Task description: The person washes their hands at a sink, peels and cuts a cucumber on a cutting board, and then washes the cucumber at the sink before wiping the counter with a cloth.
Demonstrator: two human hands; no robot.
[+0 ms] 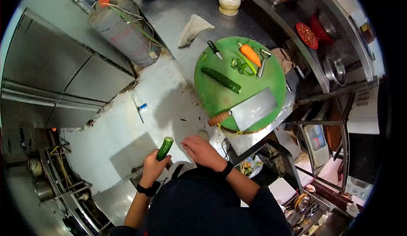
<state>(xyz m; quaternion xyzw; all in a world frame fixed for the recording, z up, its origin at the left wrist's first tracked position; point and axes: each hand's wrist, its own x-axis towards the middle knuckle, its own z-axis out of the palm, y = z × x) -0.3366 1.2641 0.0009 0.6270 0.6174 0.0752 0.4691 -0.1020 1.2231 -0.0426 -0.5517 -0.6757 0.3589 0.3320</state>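
Observation:
My left hand (153, 166) is wrapped round a cut piece of cucumber (165, 149), which points upward with its pale cut end showing. Beside it, my right hand (203, 152) has its fingers stretched out and holds nothing. Ahead to the right, a round green chopping board (212, 102) carries a longer cucumber piece (221, 80) and a cleaver (255, 112) with a wooden handle near the front edge. A carrot (250, 55), a peeler (262, 64), green pepper strips (241, 66) and a small black-handled knife (215, 50) lie toward its far side.
A white cloth (194, 29) and a mortar (229, 3) are on the metal counter behind the board. Shelves at right hold a red dish of peanuts (307, 36) and a metal bowl (335, 68). A gas cylinder (123, 28) stands at the far left, above a white tiled floor.

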